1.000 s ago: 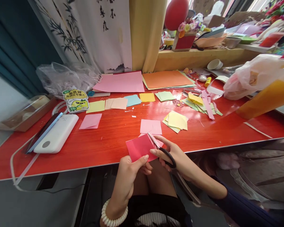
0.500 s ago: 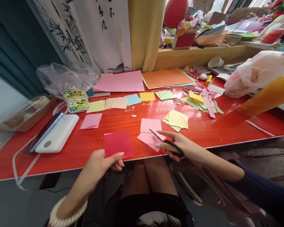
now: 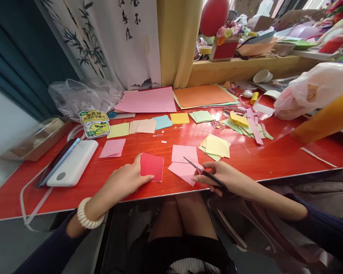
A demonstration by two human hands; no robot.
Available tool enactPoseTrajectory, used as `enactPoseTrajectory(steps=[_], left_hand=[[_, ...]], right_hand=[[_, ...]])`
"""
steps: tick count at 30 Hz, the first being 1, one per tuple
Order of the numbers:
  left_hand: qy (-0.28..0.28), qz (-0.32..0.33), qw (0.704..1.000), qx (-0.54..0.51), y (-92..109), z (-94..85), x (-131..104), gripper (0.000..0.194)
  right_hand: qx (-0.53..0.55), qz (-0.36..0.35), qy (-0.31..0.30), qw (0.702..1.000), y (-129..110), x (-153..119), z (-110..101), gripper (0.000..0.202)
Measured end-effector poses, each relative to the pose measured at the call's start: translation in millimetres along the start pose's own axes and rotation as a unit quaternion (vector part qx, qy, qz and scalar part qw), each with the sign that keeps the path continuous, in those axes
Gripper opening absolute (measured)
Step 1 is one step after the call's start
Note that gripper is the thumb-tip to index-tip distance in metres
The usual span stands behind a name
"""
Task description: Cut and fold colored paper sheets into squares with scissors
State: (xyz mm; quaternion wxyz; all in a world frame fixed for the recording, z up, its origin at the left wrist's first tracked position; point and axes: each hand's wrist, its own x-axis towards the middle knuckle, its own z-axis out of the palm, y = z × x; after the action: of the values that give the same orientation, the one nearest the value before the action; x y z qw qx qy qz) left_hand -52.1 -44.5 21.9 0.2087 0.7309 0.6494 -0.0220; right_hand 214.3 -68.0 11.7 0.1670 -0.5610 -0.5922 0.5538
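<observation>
Red paper sq. (image 3: 153, 167) is at near side of table (image 3: 246, 160), L of pink sqs. (image 3: 184, 153). L hand (image 3: 128, 176) grips sq., thumb on top; table contact unclear. R hand (image 3: 228, 176) grips scissors (image 3: 194, 165), tips over pink sqs. Step (judged): positioning sq.; next move calls for flat alignment, then L release.

A teal curtain (image 3: 15, 57) hangs left of a white cloth (image 3: 144, 53) (bearing bamboo (image 3: 93, 53) and dark characters (image 3: 128, 34)), then a yellow drape (image 3: 178, 42) beside a cluttered ledge (image 3: 225, 67); light glints on the red table (image 3: 274, 160).
</observation>
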Motion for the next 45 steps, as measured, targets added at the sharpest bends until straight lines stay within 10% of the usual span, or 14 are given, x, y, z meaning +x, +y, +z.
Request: enactPoseTrajectory(steps=[6, 15, 20, 24, 28, 36, 45], left_hand=[[0.086, -0.04, 0.952, 0.291, 13.1, -2.8, -12.2, 0.067], [0.061, -0.033, 0.949, 0.306, 32.4, -13.1, -9.9, 0.054], [0.191, 0.067, 0.965, 0.166, 29.3, -5.8, 3.0, 0.04], [0.047, 0.24, 0.968, -0.056, 48.2, -3.3, 8.5, 0.035], [-0.096, 0.254, 0.951, -0.146, 69.3, -5.7, 8.9, 0.027], [-0.076, 0.351, 0.922, -0.141, 70.3, 0.6, 16.8, 0.024], [0.043, 0.16, 0.971, -0.172, 56.5, -14.4, 16.2, 0.026]], right_hand=[[-0.141, -0.026, 0.055, 0.988, -1.5, -0.5, 3.7, 0.04], [-0.222, -0.046, 0.079, 0.971, -6.0, -4.1, 7.4, 0.036], [-0.331, -0.049, 0.081, 0.939, -11.2, -8.7, 11.0, 0.024], [-0.441, -0.103, 0.075, 0.889, -9.8, -13.2, 19.9, 0.027], [-0.487, -0.137, 0.061, 0.861, -5.6, -15.6, 23.5, 0.022], [-0.505, -0.12, 0.062, 0.853, -9.8, -13.8, 17.4, 0.022], [-0.467, -0.121, 0.112, 0.869, -3.6, 0.4, 15.4, 0.067]])
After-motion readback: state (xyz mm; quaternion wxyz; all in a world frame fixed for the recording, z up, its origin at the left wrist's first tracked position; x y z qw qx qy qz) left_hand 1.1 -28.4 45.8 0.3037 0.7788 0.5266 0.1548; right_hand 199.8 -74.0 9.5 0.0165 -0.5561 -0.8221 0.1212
